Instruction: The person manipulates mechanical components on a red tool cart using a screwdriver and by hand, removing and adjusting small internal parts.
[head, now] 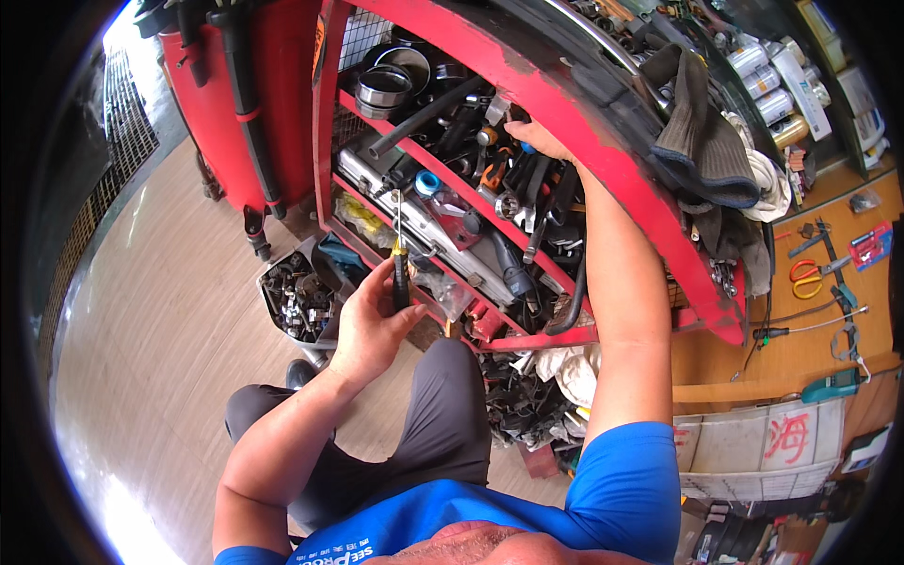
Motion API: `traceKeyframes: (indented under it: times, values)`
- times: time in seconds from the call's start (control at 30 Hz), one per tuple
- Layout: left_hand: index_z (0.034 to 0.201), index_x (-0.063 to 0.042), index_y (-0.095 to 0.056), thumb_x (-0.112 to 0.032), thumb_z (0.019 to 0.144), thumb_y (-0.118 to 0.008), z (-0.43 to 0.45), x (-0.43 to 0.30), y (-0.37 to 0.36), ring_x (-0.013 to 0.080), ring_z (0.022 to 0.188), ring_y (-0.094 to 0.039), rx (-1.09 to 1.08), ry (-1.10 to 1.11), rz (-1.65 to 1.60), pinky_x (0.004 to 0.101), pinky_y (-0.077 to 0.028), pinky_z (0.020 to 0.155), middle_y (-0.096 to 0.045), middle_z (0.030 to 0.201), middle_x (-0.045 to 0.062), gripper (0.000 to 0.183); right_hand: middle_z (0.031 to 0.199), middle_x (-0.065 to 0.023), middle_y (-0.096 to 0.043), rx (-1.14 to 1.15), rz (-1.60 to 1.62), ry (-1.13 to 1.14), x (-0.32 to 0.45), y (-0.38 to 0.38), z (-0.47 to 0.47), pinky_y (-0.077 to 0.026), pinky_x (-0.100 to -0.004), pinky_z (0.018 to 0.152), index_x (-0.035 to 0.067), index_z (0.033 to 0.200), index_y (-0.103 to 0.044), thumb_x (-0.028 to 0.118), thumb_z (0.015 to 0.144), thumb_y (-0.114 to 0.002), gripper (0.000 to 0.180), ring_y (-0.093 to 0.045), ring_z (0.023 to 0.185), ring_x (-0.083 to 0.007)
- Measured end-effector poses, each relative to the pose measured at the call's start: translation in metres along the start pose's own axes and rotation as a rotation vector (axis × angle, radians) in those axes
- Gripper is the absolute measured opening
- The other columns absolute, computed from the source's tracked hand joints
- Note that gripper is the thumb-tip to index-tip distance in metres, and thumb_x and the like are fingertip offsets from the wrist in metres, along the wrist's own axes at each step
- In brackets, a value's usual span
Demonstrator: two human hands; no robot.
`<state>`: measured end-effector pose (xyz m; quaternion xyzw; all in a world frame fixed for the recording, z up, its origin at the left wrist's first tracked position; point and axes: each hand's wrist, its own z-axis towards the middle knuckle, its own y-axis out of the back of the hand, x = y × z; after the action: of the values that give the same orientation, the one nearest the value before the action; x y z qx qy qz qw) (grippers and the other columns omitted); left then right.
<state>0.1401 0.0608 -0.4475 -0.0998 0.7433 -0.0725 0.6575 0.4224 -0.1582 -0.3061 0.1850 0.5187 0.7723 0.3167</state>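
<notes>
A screwdriver (400,272) with a black and yellow handle is held in my left hand (374,325), its thin shaft pointing up over the lower shelf. My right hand (540,138) reaches into the upper shelf of a red metal tool rack (438,173), among wrenches and other hand tools; its fingertips are partly hidden, so what it touches is unclear. Near it lie a blue-handled item and an orange-handled tool (494,169). Round metal cups (383,88) and a dark pipe (424,116) lie to the left on that shelf. Below are a silver metal case (452,247) and a blue tape roll (427,183).
A bin of metal parts (300,304) stands on the floor at left, beside a red drum-like container (247,106). Dark gloves (688,134) lie on the rack's top. Scissors (812,275) and cables lie on a wooden bench (763,367) at right.
</notes>
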Motion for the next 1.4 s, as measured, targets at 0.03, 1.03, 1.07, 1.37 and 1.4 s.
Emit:
traceKeyframes:
  times: [0.03, 1.03, 1.07, 1.37, 1.4]
  values:
    - [0.148, -0.004, -0.041, 0.001, 0.085, -0.073, 0.0, 0.0, 0.001, 0.006, 0.082, -0.06, -0.004, 0.001, -0.002, 0.0208, -0.049, 0.065, -0.065, 0.106, 0.002, 0.071, 0.108, -0.015, -0.066, 0.018, 0.025, -0.01, 0.005, 0.002, 0.002, -0.051, -0.0421, 0.088, 0.008, 0.117, -0.064, 0.026, 0.078, -0.076, 0.045, -0.063, 0.1, -0.0319]
    - [0.15, -0.001, -0.037, 0.005, 0.086, -0.072, -0.003, -0.014, 0.008, 0.0073, 0.097, -0.06, -0.011, 0.039, -0.053, 0.0219, -0.051, 0.079, -0.062, 0.114, 0.006, 0.073, 0.086, -0.0127, -0.073, 0.54, 0.043, 0.033, 0.032, -0.009, -0.001, -0.053, -0.043, 0.078, 0.008, 0.081, -0.074, 0.001, 0.078, -0.058, 0.018, -0.069, 0.087, -0.0331]
    - [0.15, -0.001, -0.037, 0.005, 0.086, -0.072, -0.005, -0.016, 0.011, 0.0073, 0.097, -0.06, -0.015, 0.039, -0.033, 0.0219, -0.051, 0.079, -0.062, 0.114, 0.005, 0.074, 0.085, -0.013, -0.073, 0.567, 0.102, -0.052, 0.032, -0.01, -0.001, -0.054, -0.0429, 0.078, 0.007, 0.081, -0.074, 0.002, 0.078, -0.057, 0.018, -0.069, 0.086, -0.0327]
    - [0.151, 0.0, -0.034, 0.01, 0.087, -0.067, -0.002, -0.019, 0.028, 0.0118, 0.105, -0.062, -0.002, 0.048, -0.085, 0.0265, -0.052, 0.093, -0.062, 0.116, 0.007, 0.072, 0.099, -0.015, -0.071, 0.745, -0.078, -0.241, 0.031, -0.013, 0.012, -0.052, -0.0394, 0.09, 0.006, 0.093, -0.077, 0.018, 0.084, -0.058, 0.025, -0.067, 0.1, -0.0318]
    - [0.151, 0.0, -0.034, 0.01, 0.087, -0.067, -0.002, -0.019, 0.026, 0.0122, 0.106, -0.062, 0.004, 0.058, -0.077, 0.0269, -0.052, 0.093, -0.062, 0.116, 0.007, 0.072, 0.098, -0.0165, -0.072, 0.753, -0.152, -0.167, 0.024, -0.014, 0.011, -0.053, -0.0418, 0.089, 0.008, 0.095, -0.077, 0.024, 0.085, -0.061, 0.025, -0.068, 0.097, -0.0336]
